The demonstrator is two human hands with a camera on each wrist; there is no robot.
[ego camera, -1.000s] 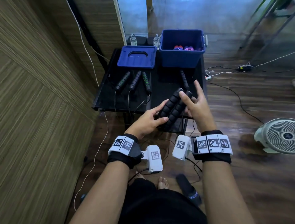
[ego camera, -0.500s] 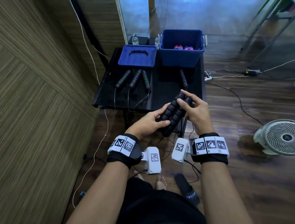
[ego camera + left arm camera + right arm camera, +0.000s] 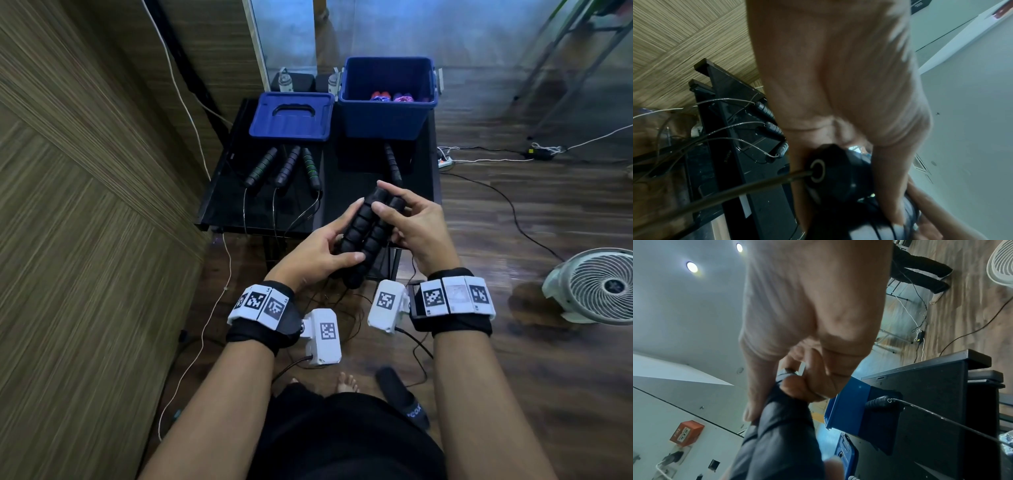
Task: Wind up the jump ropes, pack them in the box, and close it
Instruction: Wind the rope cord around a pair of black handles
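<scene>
On the table [image 3: 219, 205] lie three spare handles [image 3: 286, 168] below the lid [image 3: 291, 118]. Left hand [image 3: 315, 253] and right hand [image 3: 416, 226] curl round two black handles [image 3: 368, 233]; the box [image 3: 387, 113] apparently holds coloured ropes.

A black desk [image 3: 219, 205] is standing on the wooden floor. A white fan [image 3: 597, 286] is sitting on the floor to the right of the desk. A white power strip [image 3: 444, 161] is lying just beside the desk's right edge. A black slipper [image 3: 402, 397] is lying near the desk's front.
</scene>
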